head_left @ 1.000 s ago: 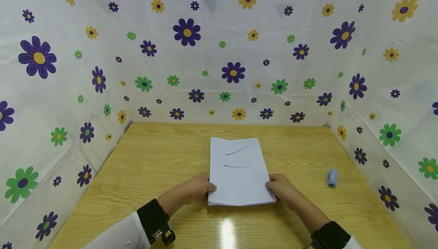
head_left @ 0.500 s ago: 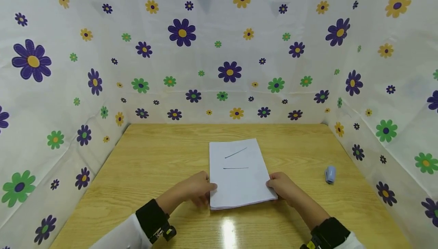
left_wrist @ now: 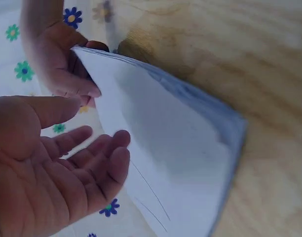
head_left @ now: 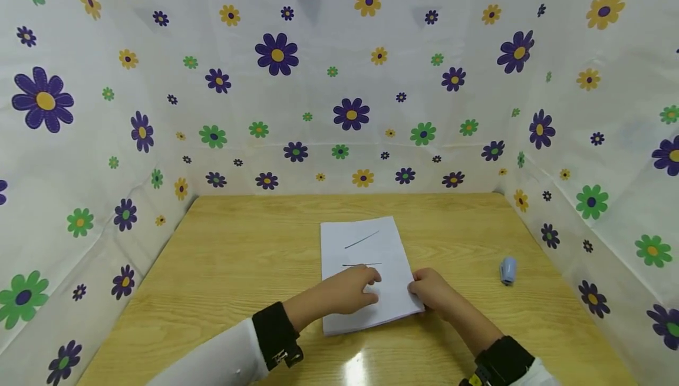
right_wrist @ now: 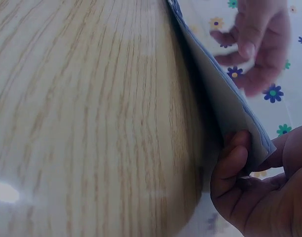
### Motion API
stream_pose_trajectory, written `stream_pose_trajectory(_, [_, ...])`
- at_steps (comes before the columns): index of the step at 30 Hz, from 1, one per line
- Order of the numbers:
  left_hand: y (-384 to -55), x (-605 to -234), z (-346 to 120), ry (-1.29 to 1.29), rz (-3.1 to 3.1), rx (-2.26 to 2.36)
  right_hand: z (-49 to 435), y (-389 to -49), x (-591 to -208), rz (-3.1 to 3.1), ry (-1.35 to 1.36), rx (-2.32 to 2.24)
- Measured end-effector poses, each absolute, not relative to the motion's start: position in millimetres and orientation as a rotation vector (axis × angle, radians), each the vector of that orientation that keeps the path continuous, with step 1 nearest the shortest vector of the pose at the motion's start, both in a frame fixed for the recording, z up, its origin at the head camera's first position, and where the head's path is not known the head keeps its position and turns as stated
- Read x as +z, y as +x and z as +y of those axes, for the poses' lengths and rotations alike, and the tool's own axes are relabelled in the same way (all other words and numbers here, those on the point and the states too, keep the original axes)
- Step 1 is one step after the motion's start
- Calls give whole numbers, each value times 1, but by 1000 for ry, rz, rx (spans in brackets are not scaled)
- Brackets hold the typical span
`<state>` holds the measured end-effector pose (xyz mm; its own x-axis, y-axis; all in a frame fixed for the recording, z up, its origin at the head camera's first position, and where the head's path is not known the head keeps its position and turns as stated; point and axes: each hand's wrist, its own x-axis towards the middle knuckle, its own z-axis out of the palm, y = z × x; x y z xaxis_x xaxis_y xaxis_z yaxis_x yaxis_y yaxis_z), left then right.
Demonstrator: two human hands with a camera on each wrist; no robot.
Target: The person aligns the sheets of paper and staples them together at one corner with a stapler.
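A stack of white paper [head_left: 361, 306] with two dark pen lines on its top sheet is at the middle of the table. My right hand [head_left: 436, 292] pinches its near right corner, thumb on top and fingers curled beneath; the right wrist view shows that corner raised off the wood between thumb and fingers [right_wrist: 230, 168]. Over the sheet hovers my left hand [head_left: 347, 290], its fingers loosely bent and holding nothing. In the left wrist view the left palm [left_wrist: 42, 182] faces the camera beside the paper [left_wrist: 156, 133], and the right hand [left_wrist: 57, 64] grips the corner beyond.
A small light-blue clip-like object [head_left: 507, 271] lies on the wooden table [head_left: 239, 244] at the right. White cloth with printed flowers [head_left: 313, 85] hangs at the back and both sides. A bright reflection shows near the table's front.
My left hand has let go of the paper's left edge and moved right, above the sheet. The right hand keeps its grip on the corner. The head view has shifted slightly.
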<state>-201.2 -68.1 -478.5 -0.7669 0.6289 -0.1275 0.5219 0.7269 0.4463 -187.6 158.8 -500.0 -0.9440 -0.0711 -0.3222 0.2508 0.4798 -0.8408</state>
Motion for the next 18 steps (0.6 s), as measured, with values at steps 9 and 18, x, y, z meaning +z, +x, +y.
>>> stream_pose_trajectory(9, [-250,-478,-1,1268,2674,117,157,-188,-501,2493,30,-1415])
stream_pose_trajectory(18, [-285,-494,21,1396,2535,69,163,-187,-504,2539,41,-1412])
